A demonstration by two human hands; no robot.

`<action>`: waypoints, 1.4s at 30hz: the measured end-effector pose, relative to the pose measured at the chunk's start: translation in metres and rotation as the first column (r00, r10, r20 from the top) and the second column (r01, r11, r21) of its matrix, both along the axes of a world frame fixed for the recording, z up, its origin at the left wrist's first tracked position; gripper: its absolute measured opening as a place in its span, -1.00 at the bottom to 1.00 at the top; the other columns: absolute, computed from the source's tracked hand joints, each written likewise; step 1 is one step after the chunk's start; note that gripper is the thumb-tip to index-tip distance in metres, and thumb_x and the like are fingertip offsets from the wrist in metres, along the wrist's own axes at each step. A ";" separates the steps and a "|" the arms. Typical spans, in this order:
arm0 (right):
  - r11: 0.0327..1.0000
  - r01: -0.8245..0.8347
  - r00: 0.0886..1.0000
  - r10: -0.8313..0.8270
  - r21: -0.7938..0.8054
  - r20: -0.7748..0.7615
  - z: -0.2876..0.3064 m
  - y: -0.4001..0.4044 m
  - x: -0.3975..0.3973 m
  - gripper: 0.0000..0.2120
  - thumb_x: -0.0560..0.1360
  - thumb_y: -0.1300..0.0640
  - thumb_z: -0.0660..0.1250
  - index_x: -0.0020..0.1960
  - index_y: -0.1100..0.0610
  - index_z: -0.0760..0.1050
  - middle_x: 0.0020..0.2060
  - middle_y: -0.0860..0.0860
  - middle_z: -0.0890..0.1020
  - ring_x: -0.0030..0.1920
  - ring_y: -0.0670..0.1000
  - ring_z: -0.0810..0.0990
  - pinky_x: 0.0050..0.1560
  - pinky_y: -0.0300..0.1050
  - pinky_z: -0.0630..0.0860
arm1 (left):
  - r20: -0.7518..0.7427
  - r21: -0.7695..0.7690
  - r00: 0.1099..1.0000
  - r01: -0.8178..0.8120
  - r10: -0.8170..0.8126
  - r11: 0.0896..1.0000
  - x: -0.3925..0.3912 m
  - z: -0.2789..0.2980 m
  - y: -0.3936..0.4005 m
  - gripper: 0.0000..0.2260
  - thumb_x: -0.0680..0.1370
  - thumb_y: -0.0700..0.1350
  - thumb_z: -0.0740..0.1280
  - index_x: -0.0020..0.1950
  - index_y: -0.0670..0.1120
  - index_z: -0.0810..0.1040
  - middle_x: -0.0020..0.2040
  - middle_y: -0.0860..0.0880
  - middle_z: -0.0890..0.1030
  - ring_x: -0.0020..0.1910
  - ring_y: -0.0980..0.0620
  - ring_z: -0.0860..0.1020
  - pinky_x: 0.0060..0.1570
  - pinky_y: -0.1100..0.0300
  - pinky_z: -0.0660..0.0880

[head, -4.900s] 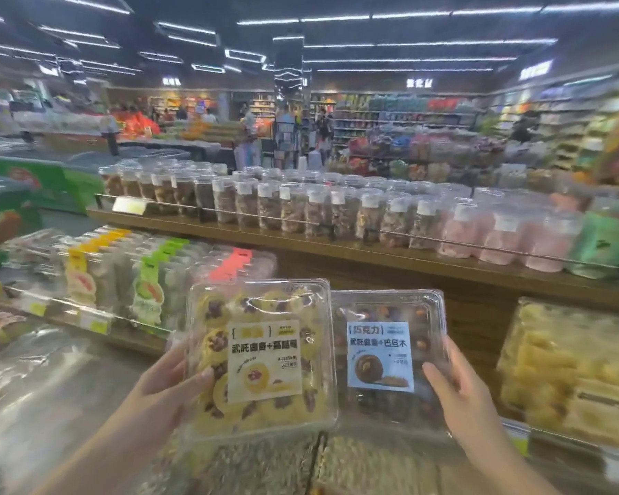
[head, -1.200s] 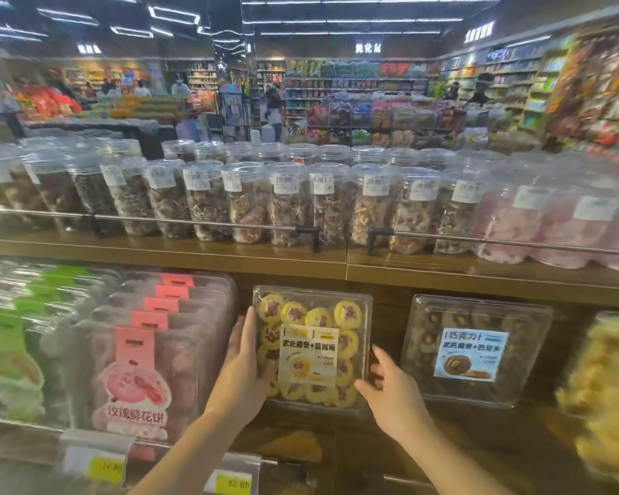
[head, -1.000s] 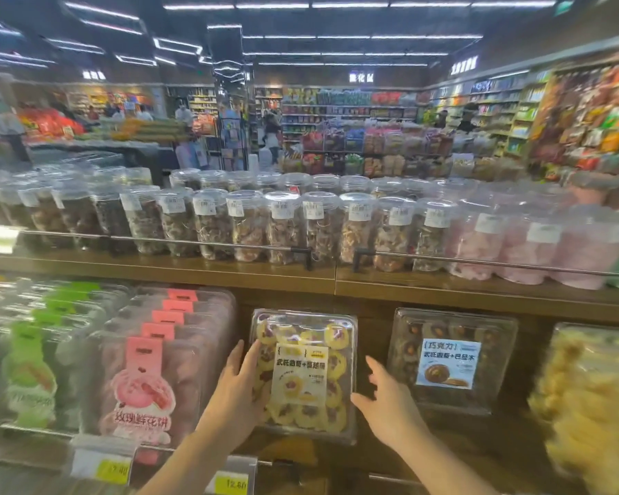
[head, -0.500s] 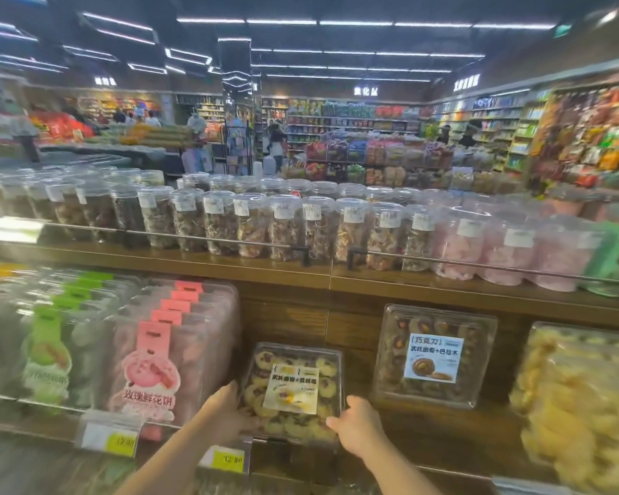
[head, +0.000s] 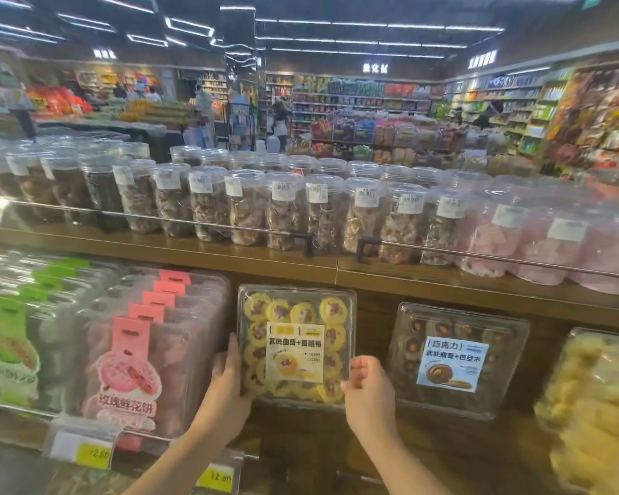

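Observation:
A clear plastic box of yellow cookies (head: 295, 346) with a yellow-and-white label stands upright on the lower wooden shelf (head: 444, 434). My left hand (head: 226, 391) grips its left edge, fingers along the side. My right hand (head: 367, 391) pinches its lower right corner with curled fingers. To the right, a second clear box of chocolate cookies (head: 456, 359) with a blue label leans against the shelf back, untouched.
Pink-labelled pastry boxes (head: 136, 355) and green-labelled boxes (head: 11, 337) fill the shelf at left. Yellow snack packs (head: 597, 405) sit at right. Several clear jars (head: 286, 209) line the upper shelf behind a metal rail. Price tags (head: 93, 453) hang at the front edge. Shoppers stand far behind.
The yellow cookie box was tipped down flat half a second ago; both hands have raised it upright again against the shelf back. The view has moved closer.

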State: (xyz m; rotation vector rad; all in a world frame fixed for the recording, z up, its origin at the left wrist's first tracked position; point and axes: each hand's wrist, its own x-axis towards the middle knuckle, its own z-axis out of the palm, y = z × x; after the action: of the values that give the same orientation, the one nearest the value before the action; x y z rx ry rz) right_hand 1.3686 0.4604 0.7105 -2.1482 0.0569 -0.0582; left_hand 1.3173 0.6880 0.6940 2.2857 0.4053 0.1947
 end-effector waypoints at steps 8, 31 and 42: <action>1.000 0.027 0.999 -0.027 0.009 0.027 -0.029 0.009 0.019 -0.77 0.58 0.22 0.37 0.15 -0.02 0.43 -0.01 -0.12 0.59 0.00 -0.13 0.58 -0.17 -0.44 0.42 | 0.033 0.050 0.999 -0.010 0.009 0.999 0.031 -0.020 0.005 -0.07 0.64 -0.21 0.30 0.55 0.22 -0.44 0.60 0.01 0.00 0.53 -0.12 0.31 0.41 -0.04 0.39; 0.984 -0.066 0.997 0.057 -0.163 -0.058 -0.014 -0.001 0.014 -0.66 0.65 0.19 0.28 0.40 0.04 0.36 0.21 -0.03 0.59 0.16 -0.03 0.60 0.11 -0.17 0.57 | -0.059 -0.211 0.996 -0.079 0.068 0.974 0.025 -0.014 -0.004 -0.05 0.57 -0.20 0.43 0.67 0.02 -0.24 0.61 -0.13 0.21 0.58 -0.15 0.24 0.53 -0.05 0.21; 0.992 0.024 1.000 -0.022 -0.125 0.022 -0.023 0.003 0.022 -0.70 0.63 0.21 0.29 0.33 0.01 0.39 0.21 -0.04 0.61 0.18 -0.05 0.60 0.10 -0.19 0.57 | -0.005 -0.213 0.997 -0.075 0.076 0.974 0.043 -0.024 -0.001 -0.15 0.57 -0.18 0.42 0.66 0.17 -0.05 0.59 0.01 0.28 0.56 -0.08 0.29 0.53 -0.14 0.27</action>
State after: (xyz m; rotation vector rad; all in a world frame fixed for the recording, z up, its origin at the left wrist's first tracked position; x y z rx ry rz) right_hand 1.3901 0.4638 0.6877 -2.2721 0.0676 -0.0993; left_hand 1.3598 0.6872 0.6701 2.0610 0.4887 0.1837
